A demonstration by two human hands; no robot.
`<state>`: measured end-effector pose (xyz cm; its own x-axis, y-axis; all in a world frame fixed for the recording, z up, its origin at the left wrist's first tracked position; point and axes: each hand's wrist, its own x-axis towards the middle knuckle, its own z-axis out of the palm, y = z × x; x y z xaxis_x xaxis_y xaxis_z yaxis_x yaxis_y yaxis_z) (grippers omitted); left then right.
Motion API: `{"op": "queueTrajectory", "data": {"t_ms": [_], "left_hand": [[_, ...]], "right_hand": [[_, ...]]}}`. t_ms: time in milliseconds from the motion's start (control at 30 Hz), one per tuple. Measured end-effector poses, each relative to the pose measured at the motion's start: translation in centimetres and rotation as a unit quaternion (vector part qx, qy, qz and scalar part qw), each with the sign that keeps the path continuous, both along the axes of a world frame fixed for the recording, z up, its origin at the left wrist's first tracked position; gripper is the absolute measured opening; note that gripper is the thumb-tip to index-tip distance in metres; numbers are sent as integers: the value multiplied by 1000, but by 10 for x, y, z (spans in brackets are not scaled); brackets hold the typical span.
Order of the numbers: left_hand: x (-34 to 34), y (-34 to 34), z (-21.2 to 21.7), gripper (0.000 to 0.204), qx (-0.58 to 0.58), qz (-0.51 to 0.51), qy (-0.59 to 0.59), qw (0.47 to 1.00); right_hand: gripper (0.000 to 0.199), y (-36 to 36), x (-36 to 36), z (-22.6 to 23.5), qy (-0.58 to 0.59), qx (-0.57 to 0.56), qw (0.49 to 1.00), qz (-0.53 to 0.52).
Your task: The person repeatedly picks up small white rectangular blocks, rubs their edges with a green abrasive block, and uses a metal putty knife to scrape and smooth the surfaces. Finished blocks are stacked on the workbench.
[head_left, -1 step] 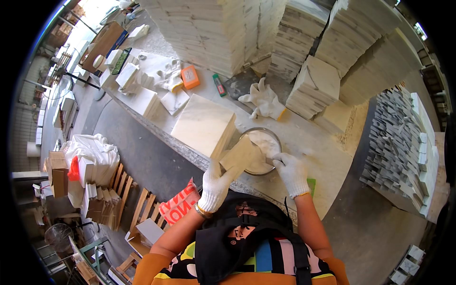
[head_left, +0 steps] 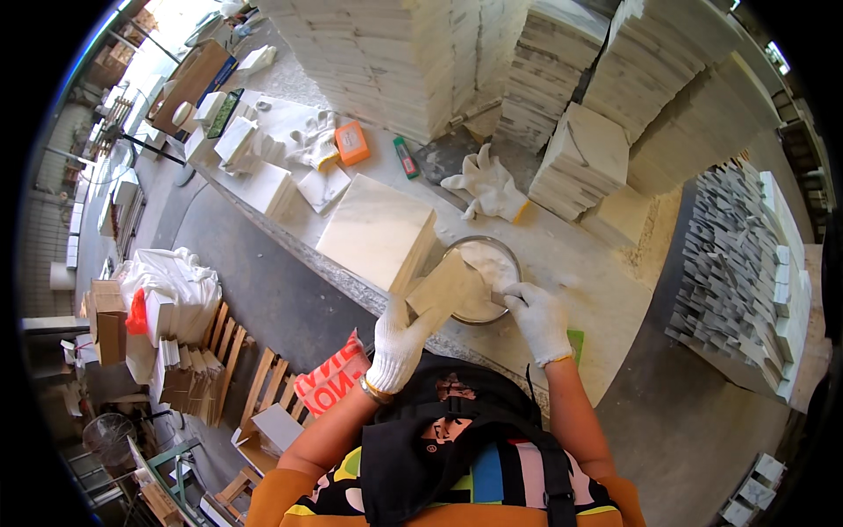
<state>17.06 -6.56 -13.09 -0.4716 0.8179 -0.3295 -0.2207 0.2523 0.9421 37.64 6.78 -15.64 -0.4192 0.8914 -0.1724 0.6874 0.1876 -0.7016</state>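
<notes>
While the left hand (head_left: 397,350), in a white knit glove, grips a small beige tile (head_left: 445,288) by its lower edge and tilts it over the bowl, the right hand (head_left: 537,321), also gloved, is closed around what looks like a scraper or spreader that reaches into the metal bowl (head_left: 514,263); the tool itself is mostly hidden, so cannot tell its shape. The bowl holds a white paste (head_left: 485,263) and sits on the dusty stone workbench (head_left: 606,299), touching or just beside a larger pale slab (head_left: 376,230) to its left. The tile partly covers the bowl's left rim. To do this step well, judging from the frame: keep the tile steady and angled over the bowl so drips fall back in, load only a modest amount of paste, and spread it evenly across the tile face toward the edges without smearing the glove. Left grip should stay at the edge, off the face being coated. Watch that the bowl does not slide toward the bench edge, which is near the person's body. A spare pair of white gloves (head_left: 487,186) lies behind the bowl, a green marker-like stick (head_left: 406,158) and an orange box (head_left: 352,142) farther back, tall stacks of white tiles (head_left: 413,61) beyond.
</notes>
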Motion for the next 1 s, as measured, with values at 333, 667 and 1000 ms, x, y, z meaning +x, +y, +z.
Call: {"op": "queueTrajectory", "data": {"t_ms": [333, 667, 1000], "left_hand": [[3, 5, 11, 48, -7, 6, -36, 999], [4, -2, 24, 45, -32, -91, 303, 948], [0, 2, 106, 56, 29, -73, -120, 990]], "right_hand": [[19, -4, -23, 62, 170, 133, 976, 42], [15, -15, 11, 44, 12, 167, 986, 9], [25, -29, 27, 9, -94, 97, 989, 59]]}}
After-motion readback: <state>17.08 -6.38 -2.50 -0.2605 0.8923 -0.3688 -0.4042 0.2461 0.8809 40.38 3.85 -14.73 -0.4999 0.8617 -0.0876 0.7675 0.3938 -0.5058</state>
